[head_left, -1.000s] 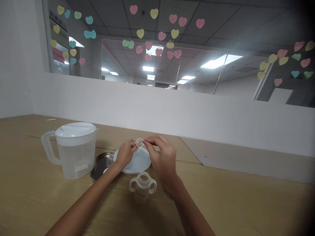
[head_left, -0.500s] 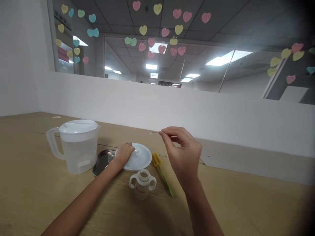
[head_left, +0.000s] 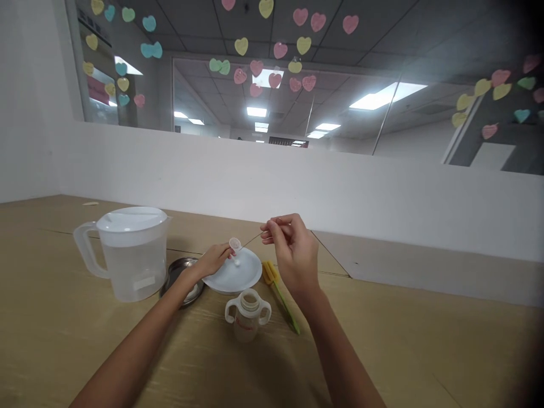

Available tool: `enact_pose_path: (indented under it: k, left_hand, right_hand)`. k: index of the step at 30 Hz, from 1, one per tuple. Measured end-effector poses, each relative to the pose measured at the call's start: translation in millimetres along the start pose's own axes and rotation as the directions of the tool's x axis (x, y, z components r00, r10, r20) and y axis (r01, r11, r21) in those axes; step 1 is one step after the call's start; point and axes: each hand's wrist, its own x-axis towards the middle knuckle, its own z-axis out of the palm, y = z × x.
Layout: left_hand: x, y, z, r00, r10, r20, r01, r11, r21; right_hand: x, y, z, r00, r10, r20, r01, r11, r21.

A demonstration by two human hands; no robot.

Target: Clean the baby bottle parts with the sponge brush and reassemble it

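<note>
My left hand is closed, its fingertips pinching a small clear cup-shaped piece, which looks like a bottle nipple, above the white plate. My right hand is raised to the right of the plate, thumb and fingers pinched on a thin wire-like stick. The stick slants down to the left, its tip at or close to the clear piece; contact is unclear. Below the plate an uncapped two-handled baby bottle stands upright. A bottle brush with yellow head and green handle lies right of it.
A lidded clear pitcher stands at the left. Between it and the plate sits a round metal tray, partly behind my left forearm, with a pale item in it. A white wall with a window above borders the table at the back.
My left hand has lifted slightly off the plate, and the clear piece now shows in its fingers. My right hand has moved left, bringing the stick toward that piece. The view has shifted slightly.
</note>
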Motion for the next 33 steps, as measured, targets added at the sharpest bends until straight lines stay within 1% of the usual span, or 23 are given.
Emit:
enact_pose_path:
  k: [2,5,7,9,13,18,21,23,26,29,33]
  left_hand:
    - [1,3,-3.6,0.999,0.022,-0.024,-0.024,0.997,-0.077]
    - [2,9,-7.1,0.997,0.039,-0.064,-0.052,0.975,-0.215]
    - [1,12,-9.3,0.996,0.037,-0.081,-0.058,0.96,-0.274]
    - [1,16,-11.7,0.995,0.039,-0.091,-0.065,0.952,-0.3]
    - [0,18,-14.5,0.992,0.069,-0.106,-0.097,0.95,-0.298]
    - [-1,21,-15.3,0.991,0.061,-0.118,-0.093,0.953,-0.287]
    - [-1,26,-15.7,0.99,0.082,-0.111,-0.112,0.948,-0.298]
    - [0,28,-15.3,0.987,0.095,-0.126,-0.129,0.948,-0.291]
    - [1,28,-14.3,0.975,0.09,-0.205,-0.14,0.959,-0.245]
    - [1,29,-15.2,0.959,0.119,-0.256,-0.178,0.959,-0.221]
    - [0,37,-20.4,0.957,0.2,-0.21,-0.251,0.933,-0.256]
  right_hand:
    - [-3,1,6,0.998,-0.05,-0.043,0.05,0.999,-0.003]
    - [-6,5,13,0.979,-0.141,-0.147,0.131,0.989,-0.074]
    - [-7,10,16,0.968,-0.17,-0.184,0.151,0.982,-0.117]
    - [-7,14,17,0.969,-0.172,-0.177,0.145,0.977,-0.155]
    - [-7,20,17,0.97,-0.187,-0.153,0.149,0.962,-0.23]
    - [-7,20,16,0.966,-0.208,-0.155,0.165,0.954,-0.252]
    - [-7,19,16,0.973,-0.203,-0.113,0.168,0.95,-0.262]
    - [-7,19,17,0.98,-0.191,-0.047,0.17,0.943,-0.285]
    - [-7,22,19,0.984,-0.169,0.06,0.18,0.93,-0.32]
    - [-8,30,22,0.983,-0.144,0.118,0.176,0.924,-0.339]
    - [-9,45,28,0.976,-0.101,0.195,0.169,0.912,-0.375]
